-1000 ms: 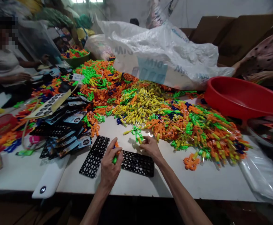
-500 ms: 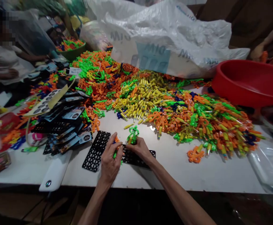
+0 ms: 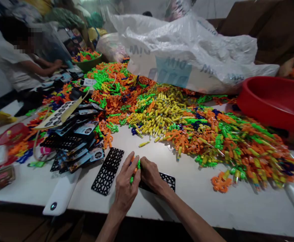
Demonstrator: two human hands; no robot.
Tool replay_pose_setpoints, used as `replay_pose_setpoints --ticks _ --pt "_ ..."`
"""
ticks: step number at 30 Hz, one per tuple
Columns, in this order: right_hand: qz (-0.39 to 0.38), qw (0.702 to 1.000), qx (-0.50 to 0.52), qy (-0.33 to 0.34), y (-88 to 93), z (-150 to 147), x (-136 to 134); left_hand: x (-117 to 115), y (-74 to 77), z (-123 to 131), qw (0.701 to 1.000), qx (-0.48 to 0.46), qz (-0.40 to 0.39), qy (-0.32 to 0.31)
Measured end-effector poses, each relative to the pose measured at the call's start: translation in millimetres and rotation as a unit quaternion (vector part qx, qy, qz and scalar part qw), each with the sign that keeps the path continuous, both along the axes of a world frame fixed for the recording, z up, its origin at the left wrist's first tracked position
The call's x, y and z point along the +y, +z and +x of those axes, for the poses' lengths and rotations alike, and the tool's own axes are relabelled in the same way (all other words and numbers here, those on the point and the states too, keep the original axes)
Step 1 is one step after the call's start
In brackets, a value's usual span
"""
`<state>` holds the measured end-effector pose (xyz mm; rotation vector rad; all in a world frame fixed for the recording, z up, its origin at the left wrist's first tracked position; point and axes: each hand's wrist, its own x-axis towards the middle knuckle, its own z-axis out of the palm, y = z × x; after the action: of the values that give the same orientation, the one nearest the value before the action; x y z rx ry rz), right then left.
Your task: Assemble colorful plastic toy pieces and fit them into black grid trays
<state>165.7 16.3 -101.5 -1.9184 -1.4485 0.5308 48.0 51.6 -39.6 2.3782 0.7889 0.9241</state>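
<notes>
My left hand (image 3: pixel 126 185) is closed around a small bunch of plastic toy figures (image 3: pixel 135 169), orange and green, with a dark blue bit at the top. Against that bunch, my right hand (image 3: pixel 150 173) has curled fingers on a green plastic toy figure (image 3: pixel 138 164), mostly hidden by the hands. Under the right hand and wrist lies a black perforated plastic plate (image 3: pixel 169 179), partly covered. A second black perforated plate (image 3: pixel 108 171) lies flat just left of my left hand.
Beyond the hands spreads a heap of orange and green figures and yellow tubes (image 3: pixel 162 111). Black printed packs (image 3: pixel 83 141) are stacked left, near a white power bank (image 3: pixel 61 195). A red basin (image 3: pixel 270 111) stands right. A co-worker (image 3: pixel 23 64) sits far left.
My right hand has brought the green figure down and left to the bunch in my left hand. The whole view has shifted, so the table appears lower and farther right.
</notes>
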Motion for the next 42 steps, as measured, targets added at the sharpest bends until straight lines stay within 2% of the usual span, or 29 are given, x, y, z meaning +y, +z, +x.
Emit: replay_pose_setpoints --ticks 3,4,6,8,9,11,13,16,18,21,23,26,30,32,35,39,42 --pt "-0.019 0.999 0.035 -0.014 16.5 29.3 -10.8 0.6 0.9 0.5 1.000 -0.005 -0.004 0.004" --pt "-0.017 0.998 0.039 -0.045 22.7 46.0 -16.8 0.6 0.5 1.4 1.000 -0.012 -0.004 0.010" --pt "-0.021 0.987 0.003 -0.160 32.7 82.8 -30.8 -0.2 -1.1 4.7 0.999 -0.028 -0.007 0.019" --pt "-0.070 0.957 -0.068 -0.274 35.7 113.2 -43.8 -2.1 -3.0 9.9 0.999 -0.041 -0.009 0.019" --pt "-0.105 0.942 -0.097 -0.303 34.0 122.9 -48.7 -3.3 -3.5 12.8 0.999 -0.043 -0.010 0.017" --pt "-0.153 0.929 -0.121 -0.314 25.4 129.7 -55.4 -5.6 -3.0 17.9 0.999 -0.040 -0.009 0.016" --pt "-0.133 0.938 -0.080 -0.309 14.0 122.9 -59.9 -6.8 0.0 20.7 1.000 -0.025 0.003 0.014" --pt "-0.035 0.954 0.057 -0.294 1.4 103.8 -67.9 -5.2 7.5 21.3 0.999 0.006 0.043 -0.002" --pt "0.016 0.957 0.131 -0.257 -0.9 93.6 -72.9 -2.4 11.5 21.6 0.997 0.037 0.068 -0.028" --pt "0.047 0.955 0.196 -0.219 1.1 86.6 -74.9 2.5 12.3 23.9 0.991 0.081 0.084 -0.061" --pt "0.061 0.940 0.260 -0.211 3.3 85.1 -73.1 5.0 10.3 25.3 0.990 0.087 0.087 -0.062" --pt "0.089 0.902 0.365 -0.212 7.2 81.0 -70.4 6.6 7.4 25.7 0.992 0.075 0.090 -0.052" --pt "0.075 0.868 0.459 -0.172 14.0 66.0 -67.3 4.7 6.7 27.1 0.993 0.071 0.088 -0.041" --pt "0.050 0.874 0.456 -0.160 15.4 55.6 -62.9 3.3 7.1 28.9 0.993 0.073 0.088 -0.039" --pt "0.029 0.902 0.391 -0.178 12.0 39.0 -53.3 2.3 7.5 30.6 0.993 0.073 0.082 -0.040" --pt "0.047 0.907 0.391 -0.148 3.5 19.7 -46.7 3.3 7.3 30.2 0.996 0.059 0.049 -0.041" --pt "0.063 0.914 0.366 -0.162 2.5 12.4 -50.5 3.5 6.0 30.6 0.998 0.037 0.021 -0.038"
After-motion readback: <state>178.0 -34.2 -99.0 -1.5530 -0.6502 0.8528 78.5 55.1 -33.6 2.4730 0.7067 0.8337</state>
